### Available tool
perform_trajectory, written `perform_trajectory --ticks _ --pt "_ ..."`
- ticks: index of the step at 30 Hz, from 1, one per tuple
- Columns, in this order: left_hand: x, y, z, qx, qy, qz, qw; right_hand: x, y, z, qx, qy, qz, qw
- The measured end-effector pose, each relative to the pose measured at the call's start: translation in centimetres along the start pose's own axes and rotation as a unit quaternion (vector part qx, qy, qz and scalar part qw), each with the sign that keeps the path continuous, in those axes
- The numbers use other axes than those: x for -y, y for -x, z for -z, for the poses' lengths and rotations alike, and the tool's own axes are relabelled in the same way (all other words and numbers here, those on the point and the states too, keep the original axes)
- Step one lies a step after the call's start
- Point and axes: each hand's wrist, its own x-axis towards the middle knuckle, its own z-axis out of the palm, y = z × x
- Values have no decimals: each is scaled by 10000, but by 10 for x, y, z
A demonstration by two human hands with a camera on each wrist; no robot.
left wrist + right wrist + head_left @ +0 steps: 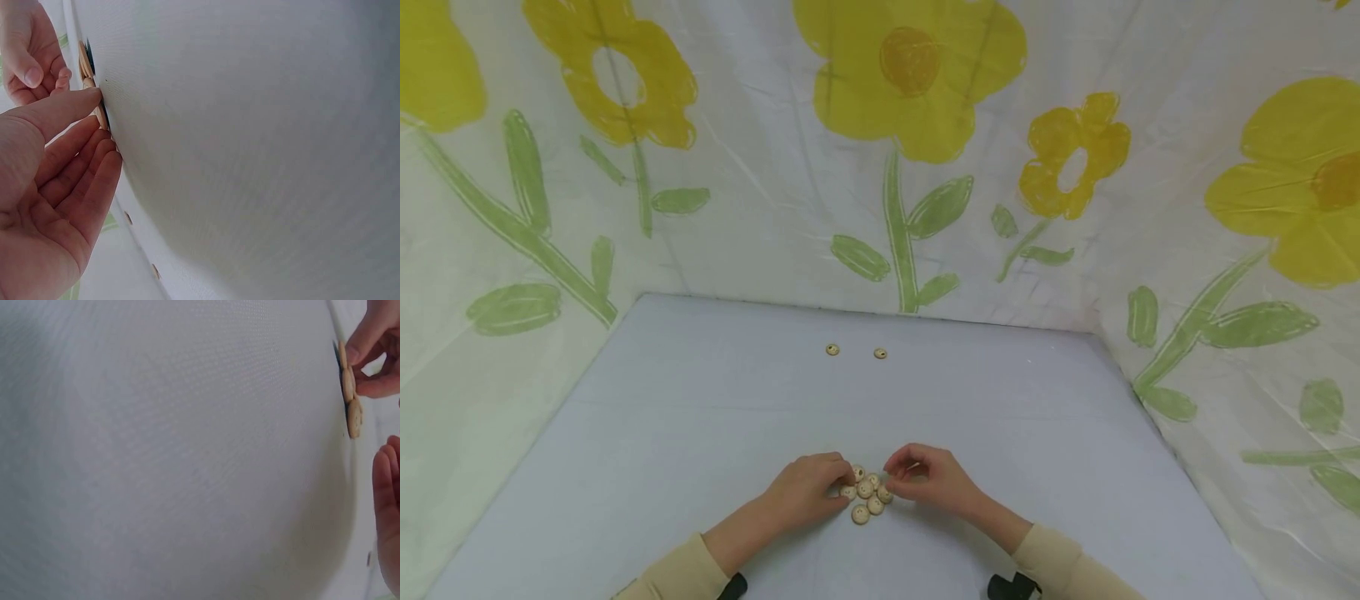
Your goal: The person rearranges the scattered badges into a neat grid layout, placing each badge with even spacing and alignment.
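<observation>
Left hand [805,493] and right hand [936,482] flank clustered discs [866,489].

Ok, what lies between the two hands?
A cluster of small round discs lies on the tabletop between the left hand and right hand, in the head view.

I recorded the discs [866,489] as pale tan with dark markings, and my sleeves [681,573] as plain beige. The tabletop [700,400] read pale lavender-grey. The backdrop [752,208] was white, patterned with yellow flowers [910,60], some centred in orange, others in white, plus green stems [897,225] and leaves [940,207].
</observation>
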Motion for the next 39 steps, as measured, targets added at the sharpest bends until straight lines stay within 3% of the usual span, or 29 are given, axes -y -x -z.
perform_trajectory --ticks 10,26,39 --pt "1 0 -1 -46 -15 -12 10000 -1 -1 2 156 1205 606 9907" --pt "-1 0 1 33 -7 33 10000 4 -6 2 908 1919 188 9770" --pt "0 1 0 53 17 31 10000 7 -9 0 1005 2138 237 9714"
